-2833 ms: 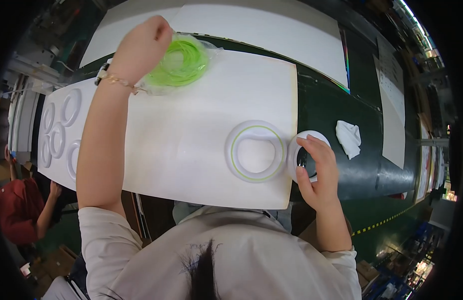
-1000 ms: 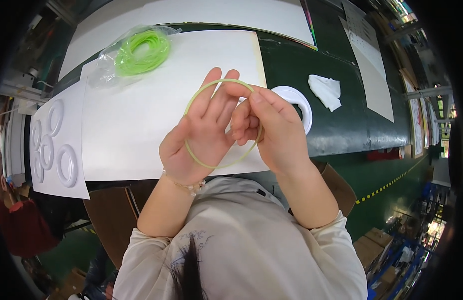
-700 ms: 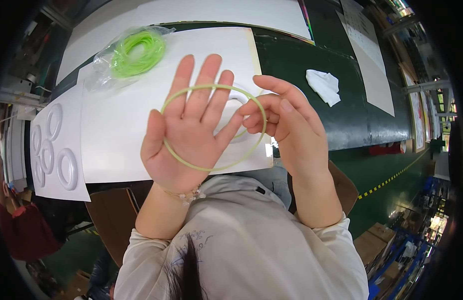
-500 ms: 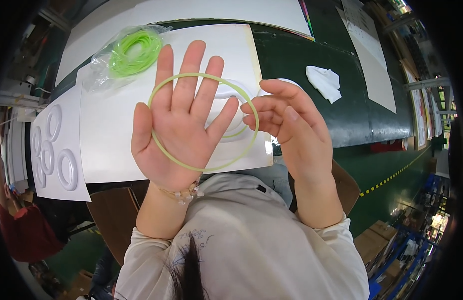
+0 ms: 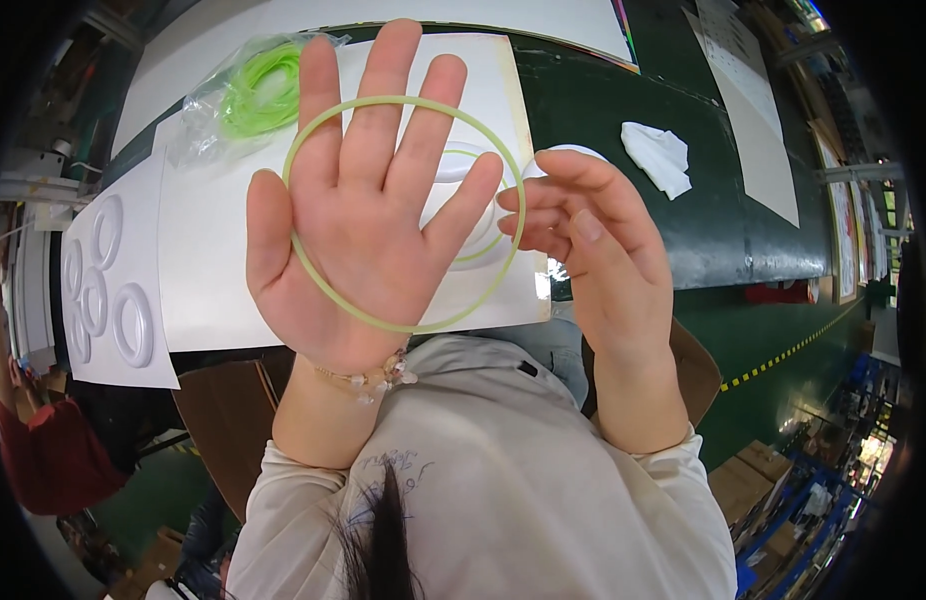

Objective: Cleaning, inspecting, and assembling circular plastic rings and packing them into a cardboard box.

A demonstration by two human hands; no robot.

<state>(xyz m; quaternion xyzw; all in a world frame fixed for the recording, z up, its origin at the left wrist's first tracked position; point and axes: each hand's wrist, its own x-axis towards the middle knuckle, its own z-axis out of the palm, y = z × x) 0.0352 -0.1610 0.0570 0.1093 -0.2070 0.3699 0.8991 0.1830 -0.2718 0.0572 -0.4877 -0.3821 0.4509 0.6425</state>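
Observation:
My left hand (image 5: pixel 368 220) is open, palm up, with its fingers spread. A thin pale-green rubber ring (image 5: pixel 403 329) lies across its palm and fingers. Loosely curved, my right hand (image 5: pixel 613 240) has its fingertips at the ring's right side, seeming to touch it, with the thumb apart. Below my hands a white ring-shaped part (image 5: pixel 445 172) rests on a white sheet (image 5: pixel 218 310), partly hidden by the left hand. A green line runs inside it. Another white piece (image 5: pixel 573 152) shows behind the right fingers.
A clear plastic bag of bright green rings (image 5: pixel 253 105) lies at the far left. Several white rings (image 5: pixel 133 325) sit on a sheet nearer left. A crumpled white cloth (image 5: pixel 656 158) is on the dark green table (image 5: pixel 723 235). Another person's red sleeve (image 5: pixel 68 460) shows lower left.
My left hand has come up closer to the view, its fingers reaching farther up, and the green ring has risen with it. My right hand has shifted slightly, keeping its curved shape.

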